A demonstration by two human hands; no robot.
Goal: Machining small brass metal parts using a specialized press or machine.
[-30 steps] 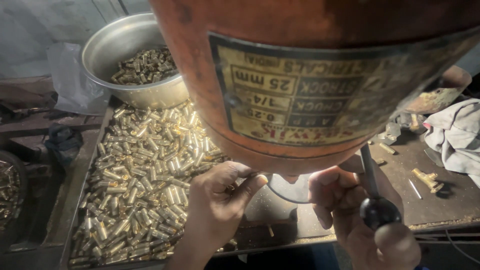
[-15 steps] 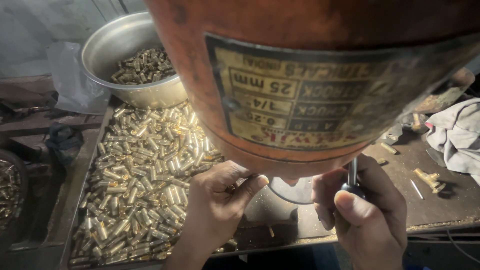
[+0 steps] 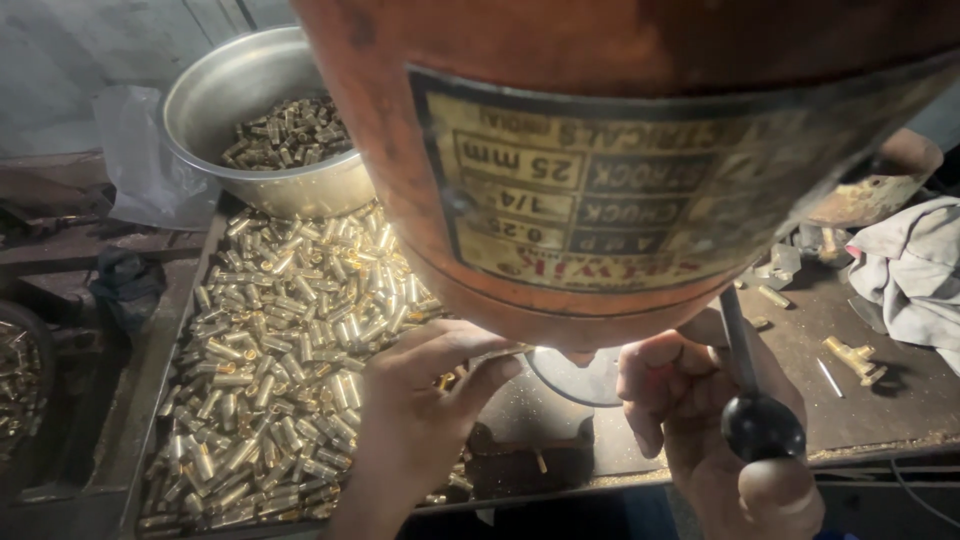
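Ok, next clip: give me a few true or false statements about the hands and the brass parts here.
1. The right hand grips a lever with a black ball knob. True.
2. The tray of brass pieces lies on the right. False: it lies left of the left hand.
3. The steel bowl holds nothing. False: it holds darker small pieces.
4. A grey cloth lies at the right edge. True.
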